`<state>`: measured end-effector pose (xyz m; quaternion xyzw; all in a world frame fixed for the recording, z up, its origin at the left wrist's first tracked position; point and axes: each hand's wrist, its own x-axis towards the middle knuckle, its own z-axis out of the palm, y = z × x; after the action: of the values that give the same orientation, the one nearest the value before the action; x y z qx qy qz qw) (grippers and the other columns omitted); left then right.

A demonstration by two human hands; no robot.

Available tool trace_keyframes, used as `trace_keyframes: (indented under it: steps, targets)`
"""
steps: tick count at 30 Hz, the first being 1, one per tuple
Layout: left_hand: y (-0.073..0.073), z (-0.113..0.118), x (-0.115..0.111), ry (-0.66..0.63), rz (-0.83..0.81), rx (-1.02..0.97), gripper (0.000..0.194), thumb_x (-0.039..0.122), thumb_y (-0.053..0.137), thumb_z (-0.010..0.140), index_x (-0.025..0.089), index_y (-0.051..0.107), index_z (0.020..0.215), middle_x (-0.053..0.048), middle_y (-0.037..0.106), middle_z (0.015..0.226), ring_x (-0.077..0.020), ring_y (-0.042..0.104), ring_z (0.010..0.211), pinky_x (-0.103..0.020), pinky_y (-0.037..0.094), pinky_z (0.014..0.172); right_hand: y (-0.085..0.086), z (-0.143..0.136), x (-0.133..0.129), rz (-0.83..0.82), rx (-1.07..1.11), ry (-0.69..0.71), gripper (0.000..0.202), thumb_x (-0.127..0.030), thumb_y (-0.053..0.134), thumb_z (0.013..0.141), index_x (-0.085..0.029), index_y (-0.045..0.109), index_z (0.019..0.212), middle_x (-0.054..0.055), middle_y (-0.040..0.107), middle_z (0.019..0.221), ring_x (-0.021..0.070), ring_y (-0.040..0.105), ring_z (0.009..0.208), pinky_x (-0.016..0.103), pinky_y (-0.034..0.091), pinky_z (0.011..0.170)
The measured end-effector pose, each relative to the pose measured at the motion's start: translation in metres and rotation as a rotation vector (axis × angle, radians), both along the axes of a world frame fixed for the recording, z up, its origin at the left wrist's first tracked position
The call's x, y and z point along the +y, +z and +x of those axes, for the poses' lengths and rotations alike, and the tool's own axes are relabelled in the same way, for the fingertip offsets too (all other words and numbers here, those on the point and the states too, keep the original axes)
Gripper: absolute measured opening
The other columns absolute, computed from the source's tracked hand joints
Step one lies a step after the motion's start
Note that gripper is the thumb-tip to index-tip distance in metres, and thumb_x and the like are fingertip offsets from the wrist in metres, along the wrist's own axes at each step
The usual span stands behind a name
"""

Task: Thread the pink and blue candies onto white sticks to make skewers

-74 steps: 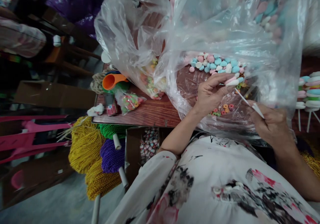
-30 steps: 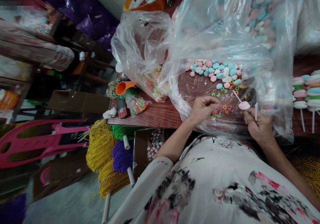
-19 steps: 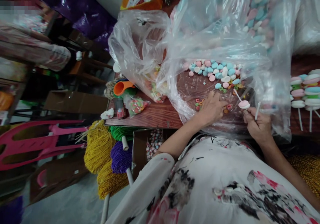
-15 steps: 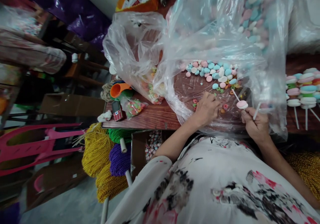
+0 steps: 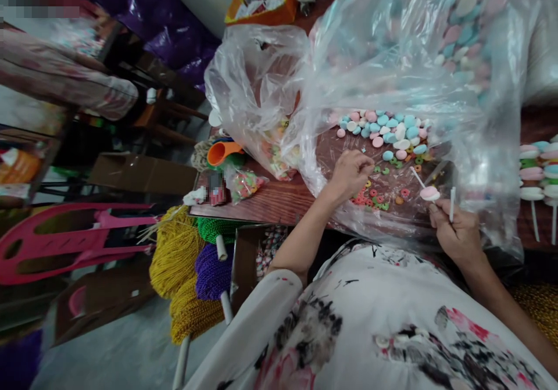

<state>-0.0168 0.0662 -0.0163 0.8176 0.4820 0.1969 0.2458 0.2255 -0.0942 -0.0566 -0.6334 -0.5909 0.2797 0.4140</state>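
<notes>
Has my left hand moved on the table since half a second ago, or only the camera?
Yes. Judged against the orange scoop, the left hand has moved left, nearer to it, and slightly farther from the body.

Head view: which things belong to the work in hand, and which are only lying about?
Probably in the work:
pink-and-white disc on a stick, in right hand
coloured rings, near left hand
pastel discs

Probably only lying about:
orange scoop
pink chair
yellow cord
</notes>
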Motion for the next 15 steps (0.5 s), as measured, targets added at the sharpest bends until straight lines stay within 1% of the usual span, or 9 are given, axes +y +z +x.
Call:
trace_keyframes:
  steps: [2, 4, 7, 8, 9, 10, 12, 14, 15]
  targets:
    - [0.002, 0.009, 0.008, -0.029, 0.017, -0.016, 0.013, 0.016, 0.062, 0.085, 0.018, 0.075, 0.084, -0.005, 0.075, 0.089, -0.0184, 0.065, 0.087, -0.037, 0.046, 0.092, 0.0, -0.001, -0.001, -0.013, 0.063, -0.045, 0.026, -0.037, 0.056, 0.098, -0.02, 0.066, 0.081, -0.004, 0.05, 0.056, 0.0114, 0.045, 0.049, 0.026, 0.037, 0.051]
    - [0.005, 0.019, 0.014, -0.099, 0.041, -0.043, 0.014, 0.016, 0.061, 0.086, 0.018, 0.074, 0.085, -0.005, 0.075, 0.092, -0.019, 0.065, 0.089, -0.038, 0.046, 0.093, -0.001, -0.002, -0.002, -0.019, 0.149, -0.109, 0.026, -0.038, 0.057, 0.098, -0.02, 0.065, 0.081, -0.004, 0.05, 0.057, 0.0113, 0.045, 0.05, 0.026, 0.037, 0.051]
    - [0.009, 0.034, 0.017, -0.307, 0.05, -0.034, 0.018, 0.015, 0.056, 0.088, 0.018, 0.073, 0.085, -0.006, 0.076, 0.099, -0.0192, 0.066, 0.094, -0.037, 0.045, 0.096, -0.005, -0.003, -0.002, -0.026, 0.246, -0.163, 0.029, -0.039, 0.058, 0.098, -0.02, 0.062, 0.076, -0.004, 0.049, 0.057, 0.011, 0.045, 0.051, 0.026, 0.037, 0.051]
    - [0.01, 0.037, 0.017, -0.367, 0.049, 0.0, 0.019, 0.014, 0.054, 0.087, 0.018, 0.073, 0.084, -0.007, 0.076, 0.101, -0.0197, 0.065, 0.095, -0.037, 0.045, 0.097, -0.006, -0.002, -0.002, -0.027, 0.261, -0.168, 0.029, -0.04, 0.058, 0.098, -0.02, 0.062, 0.076, -0.004, 0.049, 0.057, 0.0111, 0.045, 0.051, 0.026, 0.037, 0.052]
    - [0.01, 0.039, 0.018, -0.4, 0.047, 0.051, 0.02, 0.013, 0.054, 0.086, 0.018, 0.073, 0.083, -0.008, 0.075, 0.1, -0.0207, 0.065, 0.096, -0.038, 0.046, 0.097, -0.007, -0.002, -0.003, -0.028, 0.267, -0.168, 0.029, -0.04, 0.058, 0.098, -0.02, 0.062, 0.077, -0.004, 0.049, 0.058, 0.0112, 0.045, 0.051, 0.026, 0.037, 0.052]
    - [0.01, 0.038, 0.019, -0.394, 0.045, 0.113, 0.02, 0.013, 0.054, 0.085, 0.017, 0.073, 0.081, -0.009, 0.075, 0.098, -0.0222, 0.064, 0.095, -0.039, 0.047, 0.095, -0.009, -0.001, -0.003, -0.029, 0.266, -0.165, 0.028, -0.04, 0.058, 0.098, -0.02, 0.063, 0.079, -0.004, 0.049, 0.058, 0.0112, 0.045, 0.052, 0.026, 0.036, 0.052]
    - [0.009, 0.033, 0.022, -0.296, 0.047, 0.228, 0.019, 0.014, 0.056, 0.082, 0.017, 0.073, 0.077, -0.011, 0.073, 0.088, -0.0252, 0.062, 0.091, -0.04, 0.048, 0.09, -0.01, 0.0, -0.004, -0.029, 0.255, -0.15, 0.027, -0.039, 0.058, 0.098, -0.02, 0.064, 0.08, -0.004, 0.049, 0.059, 0.0112, 0.046, 0.052, 0.026, 0.036, 0.052]
    - [0.006, 0.029, 0.024, -0.191, 0.06, 0.268, 0.019, 0.014, 0.057, 0.082, 0.017, 0.074, 0.075, -0.011, 0.071, 0.081, -0.0265, 0.061, 0.088, -0.04, 0.048, 0.085, -0.011, 0.001, -0.004, -0.029, 0.242, -0.127, 0.028, -0.038, 0.057, 0.099, -0.02, 0.064, 0.078, -0.004, 0.05, 0.059, 0.0111, 0.046, 0.053, 0.026, 0.036, 0.052]
    - [0.005, 0.029, 0.024, -0.166, 0.066, 0.257, 0.02, 0.015, 0.056, 0.083, 0.017, 0.075, 0.076, -0.011, 0.071, 0.08, -0.0262, 0.06, 0.088, -0.04, 0.048, 0.084, -0.011, 0.001, -0.004, -0.028, 0.238, -0.119, 0.028, -0.037, 0.057, 0.099, -0.02, 0.063, 0.077, -0.003, 0.05, 0.059, 0.0111, 0.046, 0.053, 0.026, 0.036, 0.052]
